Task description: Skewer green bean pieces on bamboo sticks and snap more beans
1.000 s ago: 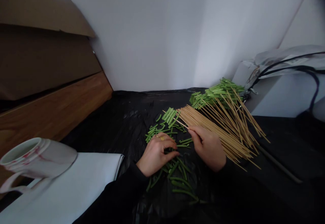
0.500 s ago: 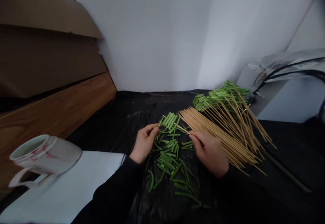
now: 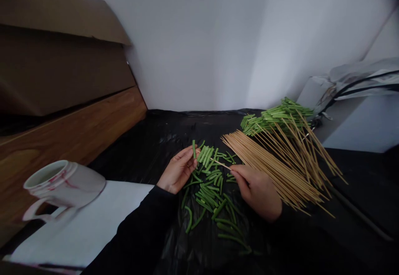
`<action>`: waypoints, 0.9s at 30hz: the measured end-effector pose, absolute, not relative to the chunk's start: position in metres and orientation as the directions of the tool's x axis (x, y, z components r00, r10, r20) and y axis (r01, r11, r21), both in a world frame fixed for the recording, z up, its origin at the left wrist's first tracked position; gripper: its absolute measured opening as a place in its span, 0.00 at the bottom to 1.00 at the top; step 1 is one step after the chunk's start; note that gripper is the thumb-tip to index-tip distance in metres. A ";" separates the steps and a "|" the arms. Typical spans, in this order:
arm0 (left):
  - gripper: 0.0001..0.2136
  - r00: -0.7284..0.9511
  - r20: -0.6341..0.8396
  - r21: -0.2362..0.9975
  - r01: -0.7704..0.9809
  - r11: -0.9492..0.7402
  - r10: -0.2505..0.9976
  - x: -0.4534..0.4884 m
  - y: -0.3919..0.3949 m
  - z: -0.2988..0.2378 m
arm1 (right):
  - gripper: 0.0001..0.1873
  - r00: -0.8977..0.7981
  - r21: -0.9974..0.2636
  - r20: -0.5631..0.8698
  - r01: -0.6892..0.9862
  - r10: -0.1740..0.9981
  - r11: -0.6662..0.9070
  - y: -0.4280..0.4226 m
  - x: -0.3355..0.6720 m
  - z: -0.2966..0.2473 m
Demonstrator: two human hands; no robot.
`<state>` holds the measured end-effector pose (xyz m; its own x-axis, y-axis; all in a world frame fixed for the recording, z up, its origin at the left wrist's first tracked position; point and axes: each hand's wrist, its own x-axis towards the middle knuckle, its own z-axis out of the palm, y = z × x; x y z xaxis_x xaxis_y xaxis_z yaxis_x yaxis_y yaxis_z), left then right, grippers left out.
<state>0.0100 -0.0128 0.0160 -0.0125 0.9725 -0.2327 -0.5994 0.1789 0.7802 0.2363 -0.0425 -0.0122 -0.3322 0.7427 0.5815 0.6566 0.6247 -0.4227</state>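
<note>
A makeshift food-prep corner, I'd say. Green beans [image 3: 207, 194] and skewers [image 3: 274, 171] lie on black plastic sheeting [image 3: 149, 150] (mug [image 3: 65, 185] alongside).

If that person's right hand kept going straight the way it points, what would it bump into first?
The right hand would probably meet the small bunch of cut green beans just ahead, where the thin bamboo skewer it pinches points, though depth is unclear.

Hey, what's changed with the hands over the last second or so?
The left hand has lifted off the loose cut green beans, moving toward the far side of them, and now seems to hold one bean piece upright at its fingertips. The right hand still pinches a bamboo skewer. The other skewers and the back heap of beans stayed put.
</note>
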 end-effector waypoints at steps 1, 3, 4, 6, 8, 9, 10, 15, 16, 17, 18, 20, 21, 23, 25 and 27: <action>0.07 -0.014 -0.237 0.778 -0.602 0.181 0.971 0.010 -0.013 0.016 | 0.12 -0.335 -0.424 0.579 0.655 0.743 0.626 -0.043 0.236 -0.012; 0.08 -0.015 -0.240 0.775 -0.605 0.183 0.971 0.010 -0.013 0.016 | 0.12 -0.338 -0.427 0.576 0.652 0.744 0.626 -0.043 0.236 -0.012; 0.07 -0.015 -0.240 0.775 -0.606 0.182 0.971 0.010 -0.013 0.015 | 0.12 -0.339 -0.427 0.574 0.652 0.745 0.626 -0.043 0.236 -0.011; 0.07 -0.011 -0.236 0.773 -0.608 0.181 0.972 0.010 -0.013 0.015 | 0.12 -0.341 -0.427 0.571 0.654 0.747 0.625 -0.044 0.236 -0.011; 0.06 -0.006 -0.234 0.773 -0.608 0.182 0.972 0.010 -0.014 0.015 | 0.13 -0.342 -0.426 0.571 0.653 0.746 0.626 -0.044 0.236 -0.010; 0.06 -0.004 -0.234 0.773 -0.608 0.184 0.972 0.010 -0.014 0.015 | 0.13 -0.342 -0.425 0.574 0.653 0.744 0.627 -0.044 0.236 -0.011; 0.06 -0.001 -0.235 0.773 -0.606 0.186 0.972 0.010 -0.014 0.016 | 0.12 -0.340 -0.422 0.577 0.654 0.742 0.628 -0.043 0.236 -0.011; 0.06 -0.004 -0.241 0.775 -0.602 0.191 0.970 0.011 -0.014 0.016 | 0.12 -0.344 -0.408 0.570 0.669 0.746 0.621 -0.042 0.236 -0.012; 0.06 -0.004 -0.243 0.776 -0.601 0.191 0.970 0.011 -0.014 0.015 | 0.12 -0.345 -0.409 0.565 0.671 0.749 0.618 -0.043 0.236 -0.012; 0.06 -0.004 -0.245 0.777 -0.600 0.193 0.970 0.011 -0.014 0.015 | 0.12 -0.346 -0.409 0.561 0.673 0.752 0.615 -0.043 0.236 -0.012; 0.06 -0.003 -0.246 0.778 -0.597 0.195 0.969 0.010 -0.014 0.015 | 0.12 -0.347 -0.410 0.558 0.675 0.754 0.614 -0.043 0.236 -0.012; 0.06 -0.004 -0.244 0.782 -0.591 0.195 0.970 0.010 -0.014 0.015 | 0.12 -0.349 -0.412 0.553 0.675 0.756 0.613 -0.043 0.236 -0.012; 0.06 -0.006 -0.241 0.786 -0.588 0.192 0.970 0.010 -0.014 0.015 | 0.12 -0.349 -0.413 0.552 0.674 0.757 0.612 -0.043 0.236 -0.012; 0.06 -0.018 -0.233 0.794 -0.581 0.179 0.972 0.010 -0.014 0.015 | 0.12 -0.345 -0.414 0.554 0.676 0.758 0.610 -0.043 0.236 -0.012; 0.06 -0.036 -0.226 0.802 -0.574 0.165 0.973 0.009 -0.014 0.015 | 0.12 -0.342 -0.410 0.558 0.679 0.756 0.609 -0.043 0.236 -0.012; 0.07 -0.052 -0.221 0.811 -0.565 0.154 0.974 0.009 -0.014 0.015 | 0.12 -0.343 -0.405 0.562 0.680 0.753 0.611 -0.043 0.236 -0.013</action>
